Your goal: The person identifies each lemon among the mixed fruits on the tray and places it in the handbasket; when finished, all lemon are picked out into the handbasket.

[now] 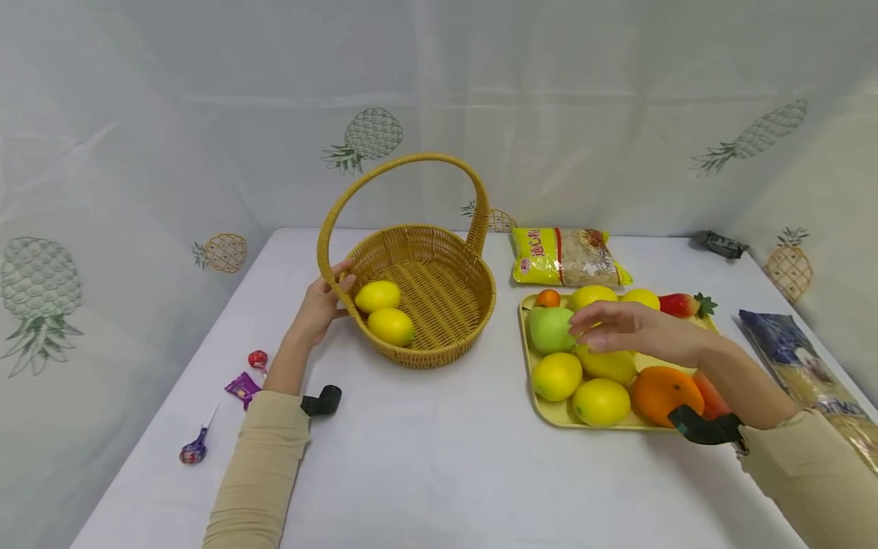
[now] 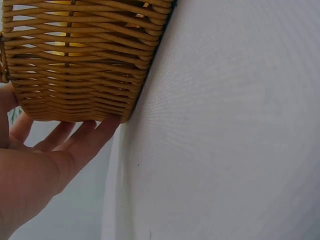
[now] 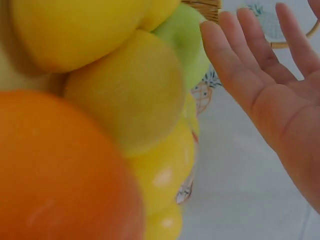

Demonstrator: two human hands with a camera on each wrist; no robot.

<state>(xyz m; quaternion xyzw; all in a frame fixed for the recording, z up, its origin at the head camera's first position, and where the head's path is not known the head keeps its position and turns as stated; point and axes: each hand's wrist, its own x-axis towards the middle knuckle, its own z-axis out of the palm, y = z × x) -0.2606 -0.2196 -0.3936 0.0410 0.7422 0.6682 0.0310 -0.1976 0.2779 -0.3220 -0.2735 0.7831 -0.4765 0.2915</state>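
A woven basket [image 1: 439,357] with a tall arched handle stands left of centre, two lemons [image 1: 391,326] inside it at the left. My left hand [image 1: 319,309] grips the basket's left side by the handle base; in the left wrist view its fingers [image 2: 92,137] lie against the outer wicker wall. Over a yellow tray [image 1: 542,412] of fruit hovers my right hand [image 1: 638,332], holding nothing. Closest to its fingertips are a green apple [image 1: 549,329] and a lemon [image 1: 607,366]. The right wrist view shows the fingers spread beside the fruit, with an orange [image 3: 60,170] up close.
A yellow food packet [image 1: 569,258] lies behind the tray. To the tray's right is a blue packet [image 1: 802,358], with a dark object [image 1: 719,244] at the back corner. Lollipops [image 1: 193,450] and a purple-wrapped candy [image 1: 243,389] lie along the left edge.
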